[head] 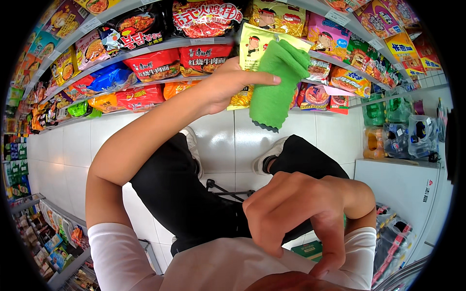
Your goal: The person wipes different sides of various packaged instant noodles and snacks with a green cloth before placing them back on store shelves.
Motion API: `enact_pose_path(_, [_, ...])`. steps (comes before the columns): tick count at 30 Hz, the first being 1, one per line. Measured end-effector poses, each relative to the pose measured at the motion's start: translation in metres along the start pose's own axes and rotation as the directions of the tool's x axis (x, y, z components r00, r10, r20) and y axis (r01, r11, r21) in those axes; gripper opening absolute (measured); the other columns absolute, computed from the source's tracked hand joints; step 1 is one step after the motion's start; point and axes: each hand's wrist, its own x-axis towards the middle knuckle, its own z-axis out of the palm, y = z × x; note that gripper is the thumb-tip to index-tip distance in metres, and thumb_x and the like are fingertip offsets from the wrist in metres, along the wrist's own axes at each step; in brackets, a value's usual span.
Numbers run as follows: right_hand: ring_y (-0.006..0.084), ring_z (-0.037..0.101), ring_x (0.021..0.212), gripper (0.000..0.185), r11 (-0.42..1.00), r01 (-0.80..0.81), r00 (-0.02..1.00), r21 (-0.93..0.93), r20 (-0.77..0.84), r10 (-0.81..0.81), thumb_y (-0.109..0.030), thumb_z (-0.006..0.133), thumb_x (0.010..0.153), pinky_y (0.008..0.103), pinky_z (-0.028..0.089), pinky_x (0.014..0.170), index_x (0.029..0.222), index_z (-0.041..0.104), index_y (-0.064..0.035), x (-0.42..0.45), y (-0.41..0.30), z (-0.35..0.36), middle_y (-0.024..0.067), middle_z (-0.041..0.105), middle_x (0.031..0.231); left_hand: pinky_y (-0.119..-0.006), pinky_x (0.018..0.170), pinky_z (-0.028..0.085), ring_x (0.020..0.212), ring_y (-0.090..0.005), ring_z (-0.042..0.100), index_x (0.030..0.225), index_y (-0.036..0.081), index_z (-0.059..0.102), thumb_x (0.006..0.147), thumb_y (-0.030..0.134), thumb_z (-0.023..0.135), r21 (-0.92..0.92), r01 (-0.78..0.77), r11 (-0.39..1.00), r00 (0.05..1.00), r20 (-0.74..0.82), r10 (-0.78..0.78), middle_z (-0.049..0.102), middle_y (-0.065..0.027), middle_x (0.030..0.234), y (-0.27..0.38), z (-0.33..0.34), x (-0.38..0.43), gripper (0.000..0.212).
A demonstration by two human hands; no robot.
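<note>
My left hand (233, 83) reaches to the shelf and grips a green cloth (276, 87) together with a yellow snack packet (251, 43), the thumb lying over the cloth. The cloth hangs down in front of the lower shelf, its dark edge at the bottom. Close to the camera, my right hand (291, 214) is raised over my lap with its fingers curled; I see nothing in it, but its palm side is mostly hidden.
Shelves of instant noodle packets (153, 65) curve across the front. Shrink-wrapped bottles (397, 138) and a white cabinet (397, 192) stand at the right. A rack of small goods (54, 247) is at the lower left. My legs straddle a dark metal frame (225, 191) on the tiled floor.
</note>
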Motion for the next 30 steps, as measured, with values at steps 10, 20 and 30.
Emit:
enact_pose_path(10, [0.0279, 0.061, 0.067, 0.046, 0.991, -0.022, 0.996, 0.130, 0.093, 0.010, -0.046, 0.076, 0.075, 0.0336, 0.046, 0.056, 0.081, 0.063, -0.0028, 0.004, -0.003, 0.002, 0.0072, 0.061, 0.079, -0.037, 0.109, 0.036, 0.121, -0.0206, 0.055, 0.131, 0.004, 0.057, 0.082, 0.018, 0.078, 0.011, -0.010, 1.000, 1.000, -0.019, 0.010, 0.064, -0.0088, 0.125, 0.001, 0.001, -0.001, 0.055])
enact_pose_path(20, [0.0174, 0.058, 0.078, 0.016, 0.641, -0.093, 0.868, -0.762, -0.378, -0.323, -0.007, 0.076, 0.078, 0.0293, 0.042, 0.060, 0.086, 0.063, -0.0046, -0.016, -0.004, -0.035, 0.0052, 0.061, 0.087, -0.039, 0.104, 0.043, 0.123, -0.0192, 0.053, 0.130, 0.005, 0.057, 0.083, 0.018, 0.078, -0.192, -0.007, 0.981, 1.000, 0.026, 0.012, 0.063, -0.0074, 0.123, -0.006, -0.005, 0.006, 0.052])
enact_pose_path(30, [0.0216, 0.061, 0.097, 0.072, 0.272, -0.544, 0.675, -0.794, -0.607, -0.420, -0.019, 0.079, 0.081, 0.0321, 0.052, 0.077, 0.141, 0.042, -0.0057, -0.029, 0.021, -0.100, 0.0131, 0.058, 0.114, -0.035, 0.096, 0.052, 0.117, -0.0172, 0.058, 0.131, 0.003, 0.055, 0.090, 0.028, 0.075, -0.131, -0.100, 0.986, 0.995, -0.009, 0.100, 0.062, -0.0080, 0.122, 0.001, 0.005, -0.004, 0.052])
